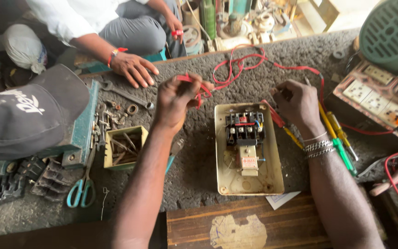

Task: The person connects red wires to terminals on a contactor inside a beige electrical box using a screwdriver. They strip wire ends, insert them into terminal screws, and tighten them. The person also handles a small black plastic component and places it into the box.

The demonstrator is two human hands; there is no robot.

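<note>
My left hand (177, 99) is raised over the grey worktop, fingers pinched on a red wire (236, 69) that loops away to the back right. My right hand (295, 102), with metal bracelets on the wrist, is closed on a thin red probe (272, 113) at the top right corner of a cream metal tray (268, 182). In the tray sits a black electrical contactor (245, 128) with a small cream block below it.
Another person's hand (134, 68) rests flat on the worktop at the back. A small box of nails (124, 146), a spanner (125, 94), teal scissors (83, 190), a black cap (24, 113), green and yellow screwdrivers (342, 147) and a socket board (376, 99) surround the tray.
</note>
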